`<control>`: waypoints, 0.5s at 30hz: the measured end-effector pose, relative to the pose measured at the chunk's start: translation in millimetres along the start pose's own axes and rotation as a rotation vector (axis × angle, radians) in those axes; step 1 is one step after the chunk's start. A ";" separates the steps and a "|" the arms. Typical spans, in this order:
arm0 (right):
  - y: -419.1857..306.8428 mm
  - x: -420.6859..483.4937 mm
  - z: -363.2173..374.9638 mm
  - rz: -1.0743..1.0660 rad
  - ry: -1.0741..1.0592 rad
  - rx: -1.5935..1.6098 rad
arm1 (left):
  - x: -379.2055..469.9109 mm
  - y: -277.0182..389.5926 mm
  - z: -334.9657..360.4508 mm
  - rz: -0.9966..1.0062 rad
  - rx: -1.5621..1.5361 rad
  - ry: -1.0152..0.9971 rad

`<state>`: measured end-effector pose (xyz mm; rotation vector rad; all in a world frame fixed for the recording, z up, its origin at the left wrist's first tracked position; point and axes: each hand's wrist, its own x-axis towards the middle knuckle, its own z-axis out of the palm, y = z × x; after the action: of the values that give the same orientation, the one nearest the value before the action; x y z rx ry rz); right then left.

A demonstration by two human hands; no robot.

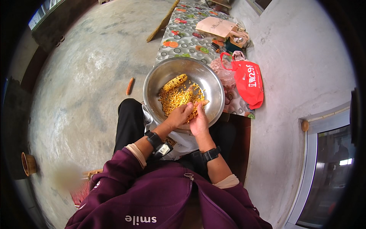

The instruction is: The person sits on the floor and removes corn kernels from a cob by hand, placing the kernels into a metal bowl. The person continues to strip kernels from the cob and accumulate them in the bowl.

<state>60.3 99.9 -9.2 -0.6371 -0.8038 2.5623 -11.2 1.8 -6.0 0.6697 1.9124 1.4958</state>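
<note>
A wide stainless steel basin [213, 83] sits before me, above my lap. Loose yellow corn kernels [171, 100] cover part of its bottom. One corn cob with kernels [175, 82] lies at the upper left inside, and another kernel-bearing cob [186, 96] rests near the middle, just above my hands. My left hand [180, 115] and my right hand [199, 120] meet over the basin's lower part, both on a mostly bare, pale orange corn cob [203, 102]. Its tip points right; the fingers hide the rest of it.
A bare reddish cob [130, 86] lies on the concrete floor at left. Beyond the basin, a fruit-patterned cloth [183, 37] bears a red bag [249, 83], a clear plastic bag [224, 73] and a beige paper bag [216, 26]. A straw broom [163, 23] leans beside it.
</note>
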 end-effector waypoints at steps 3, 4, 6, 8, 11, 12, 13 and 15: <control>0.9 -1.4 -1.0 0.017 -0.003 0.033 | -1.4 -0.3 8.3 0.092 0.345 0.003; 0.7 -1.7 -1.7 0.029 -0.027 0.037 | -2.5 -0.5 10.8 0.116 0.336 0.011; 0.3 -1.4 -2.4 0.047 -0.048 0.045 | -2.9 -0.4 12.9 0.160 0.338 0.039; 0.4 -0.4 -2.2 0.064 -0.023 0.055 | -3.0 0.9 12.7 0.185 0.357 0.055; 3.1 0.1 0.2 0.030 -0.028 0.059 | -2.5 4.9 9.0 0.124 0.290 -0.001; 3.5 -0.6 0.7 0.037 -0.025 0.052 | -3.7 6.3 9.4 0.106 0.330 0.023; 4.1 -1.3 1.2 0.041 -0.025 0.050 | -4.8 7.1 9.5 0.100 0.359 0.059; 7.0 -3.3 2.3 0.039 -0.037 0.039 | -5.8 6.7 9.4 0.071 0.369 0.096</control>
<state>60.3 92.0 -10.8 -0.6002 -0.7592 2.6253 -0.3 5.5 -0.2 0.8477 2.2883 1.2444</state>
